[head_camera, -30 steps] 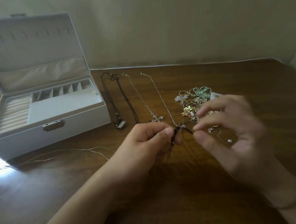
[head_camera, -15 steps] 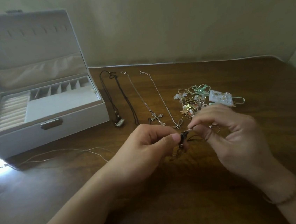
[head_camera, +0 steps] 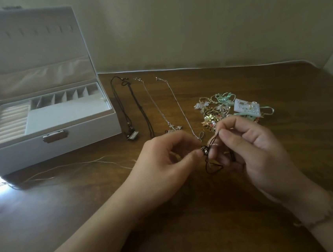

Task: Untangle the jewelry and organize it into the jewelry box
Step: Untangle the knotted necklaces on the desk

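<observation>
Both grips work one knot: left hand (head_camera: 165, 163) pinches the dark cord necklace (head_camera: 211, 158) at its bead, steadying it, while right hand (head_camera: 252, 149) pinches a strand, right of the open jewelry box (head_camera: 50, 142).

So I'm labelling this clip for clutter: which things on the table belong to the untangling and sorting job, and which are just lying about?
Part of the job:
- dark cord piece, pinched between left hand and right hand
- tangled jewelry pile
- four necklaces laid straight
- earring card
- open jewelry box

Lying about:
- thin pale thread in front of the box
- wooden table
</observation>
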